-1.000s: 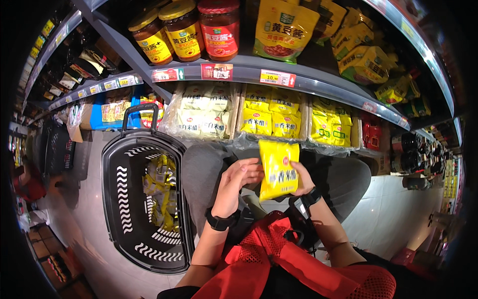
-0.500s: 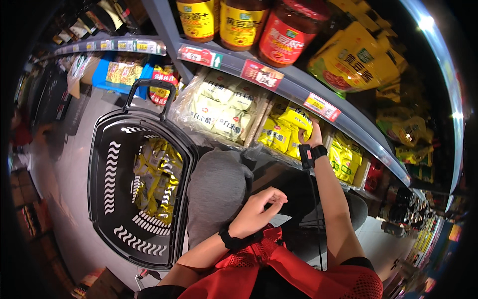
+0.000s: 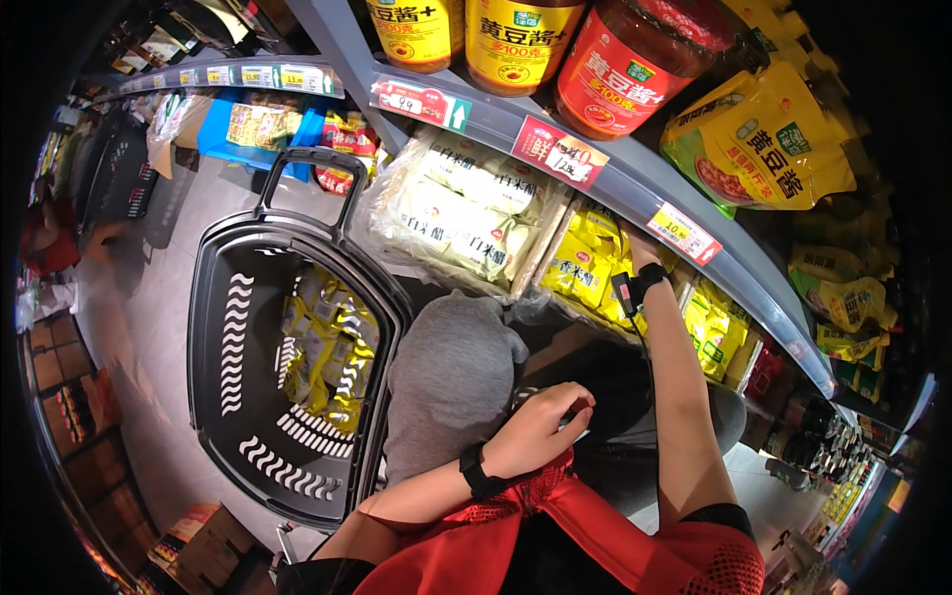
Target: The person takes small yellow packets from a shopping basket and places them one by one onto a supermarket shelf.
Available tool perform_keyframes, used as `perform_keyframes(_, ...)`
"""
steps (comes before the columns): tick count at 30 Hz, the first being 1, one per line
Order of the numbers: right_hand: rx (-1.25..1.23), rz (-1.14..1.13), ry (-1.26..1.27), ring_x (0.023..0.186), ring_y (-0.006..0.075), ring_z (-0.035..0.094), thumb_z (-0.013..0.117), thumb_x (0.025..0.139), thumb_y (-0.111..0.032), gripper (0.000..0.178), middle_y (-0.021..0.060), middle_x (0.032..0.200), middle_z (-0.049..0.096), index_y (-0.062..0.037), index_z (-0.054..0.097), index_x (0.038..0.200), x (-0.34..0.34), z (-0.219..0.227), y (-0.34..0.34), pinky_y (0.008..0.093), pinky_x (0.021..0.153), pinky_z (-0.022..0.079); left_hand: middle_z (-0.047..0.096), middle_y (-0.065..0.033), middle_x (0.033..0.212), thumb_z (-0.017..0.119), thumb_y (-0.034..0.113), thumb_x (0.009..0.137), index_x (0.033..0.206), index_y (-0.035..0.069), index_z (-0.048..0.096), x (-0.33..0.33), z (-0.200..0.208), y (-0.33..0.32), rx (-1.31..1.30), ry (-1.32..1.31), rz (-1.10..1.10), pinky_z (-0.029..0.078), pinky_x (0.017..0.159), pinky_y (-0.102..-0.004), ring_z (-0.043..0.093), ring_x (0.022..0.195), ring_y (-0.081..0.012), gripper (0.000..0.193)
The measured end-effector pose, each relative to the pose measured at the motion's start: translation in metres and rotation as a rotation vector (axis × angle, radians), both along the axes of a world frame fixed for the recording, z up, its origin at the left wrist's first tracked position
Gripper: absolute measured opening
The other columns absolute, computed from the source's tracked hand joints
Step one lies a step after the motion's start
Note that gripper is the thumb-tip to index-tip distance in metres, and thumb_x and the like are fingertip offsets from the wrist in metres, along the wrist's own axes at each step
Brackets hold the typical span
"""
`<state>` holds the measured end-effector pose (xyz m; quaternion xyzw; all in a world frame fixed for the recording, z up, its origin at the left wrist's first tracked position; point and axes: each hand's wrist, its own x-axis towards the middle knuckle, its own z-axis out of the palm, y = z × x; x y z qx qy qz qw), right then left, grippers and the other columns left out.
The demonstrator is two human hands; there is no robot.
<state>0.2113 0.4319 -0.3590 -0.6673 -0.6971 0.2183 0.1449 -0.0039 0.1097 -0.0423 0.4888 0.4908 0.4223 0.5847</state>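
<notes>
My right arm stretches forward to the low shelf, and my right hand goes in beneath the shelf edge, over a carton of yellow vinegar bags. Its fingers are out of sight behind that edge. Above my lap my left hand rests loosely curled, with a gap between thumb and fingers and nothing in it. At my left stands a black shopping basket with its handle raised. Several yellow bags lie piled on the basket's right side.
White vinegar bags in clear plastic sit left of the yellow ones; more yellow-green bags lie to the right. Overhead, the shelf edge carries price tags, jars of sauce and yellow pouches. My grey-clad knee borders the basket.
My right hand has gone deeper under the shelf edge; the yellow bag seen at its fingers is no longer visible there. My left hand has shifted slightly, and the whole view has moved.
</notes>
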Motion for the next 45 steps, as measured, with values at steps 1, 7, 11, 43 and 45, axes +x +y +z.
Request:
perform_keyframes(1, -0.072, -0.006, 0.041, 0.118, 0.0225, 0.027, 0.054, 0.071, -0.046, 0.069, 0.008, 0.128, 0.031, -0.0074, 0.03, 0.124, -0.018, 0.014, -0.011, 0.0294, 0.096, 0.022, 0.052, -0.0117, 0.081, 0.048, 0.006, 0.078, 0.088, 0.0, 0.048, -0.002, -0.001, -0.002, -0.009, 0.01, 0.005, 0.041, 0.066, -0.0285, 0.053, 0.074, -0.022, 0.011)
perform_keyframes(7, -0.22, 0.09, 0.02, 0.119, 0.0263, 0.025, 0.047, 0.075, -0.045, 0.063, 0.0101, 0.128, 0.031, -0.0076, 0.032, 0.123, -0.065, 0.124, -0.039, 0.0341, 0.097, 0.021, 0.052, -0.013, 0.081, 0.048, 0.005, 0.076, 0.086, -0.001, 0.048, 0.002, 0.0, 0.001, 0.01, 0.032, -0.021, 0.041, 0.067, -0.0301, 0.053, 0.075, -0.0248, 0.012)
perform_keyframes(11, -0.154, 0.251, -0.261, 0.117, 0.0303, 0.028, 0.039, 0.079, -0.044, 0.055, 0.0124, 0.126, 0.032, -0.0087, 0.034, 0.121, -0.099, 0.159, -0.061, 0.0373, 0.096, 0.02, 0.052, -0.0136, 0.081, 0.048, 0.007, 0.076, 0.085, -0.001, 0.048, 0.004, 0.0, 0.0, 0.018, 0.068, -0.039, 0.041, 0.067, -0.0312, 0.052, 0.075, -0.0263, 0.012)
perform_keyframes(43, 0.32, 0.162, 0.336, 0.109, 0.0307, 0.037, 0.052, 0.076, -0.012, 0.039, 0.0178, 0.116, 0.04, -0.0009, 0.041, 0.112, -0.081, 0.153, -0.177, 0.0334, 0.091, 0.029, 0.056, -0.0063, 0.084, 0.043, 0.006, 0.081, 0.086, 0.0, 0.051, -0.077, 0.065, -0.086, 0.24, -0.185, 0.304, 0.041, 0.07, -0.0239, 0.053, 0.078, -0.0129, 0.01)
perform_keyframes(45, 0.277, 0.144, 0.538, 0.106, 0.0274, 0.04, 0.05, 0.076, -0.008, 0.036, 0.0152, 0.113, 0.041, -0.0018, 0.042, 0.111, -0.07, 0.146, -0.187, 0.033, 0.089, 0.032, 0.055, -0.007, 0.083, 0.041, 0.008, 0.082, 0.084, 0.0, 0.051, -0.115, 0.054, -0.097, 0.229, -0.155, 0.495, 0.041, 0.07, -0.0244, 0.054, 0.079, -0.0145, 0.013)
